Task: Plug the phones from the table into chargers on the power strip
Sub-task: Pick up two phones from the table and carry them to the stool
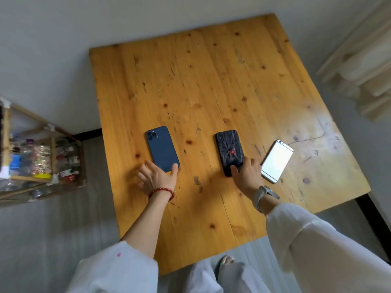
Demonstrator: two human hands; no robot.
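Three phones lie face down in a row on the wooden table [211,81]: a dark blue phone [161,148] at left, a black phone with a red spider case [229,150] in the middle, and a white phone [277,160] at right. My left hand [156,178], with a red bead bracelet, rests at the blue phone's near end with fingers spread on both sides of it. My right hand [247,174], with a watch at the wrist, touches the near end of the black phone, its fingers apart. Neither phone is lifted. No power strip or charger is in view.
A wooden rack [42,157] holding bottles and jars stands on the floor left of the table. Pale folded furniture [364,66] is at the upper right. My legs and one foot [226,261] are at the table's near edge.
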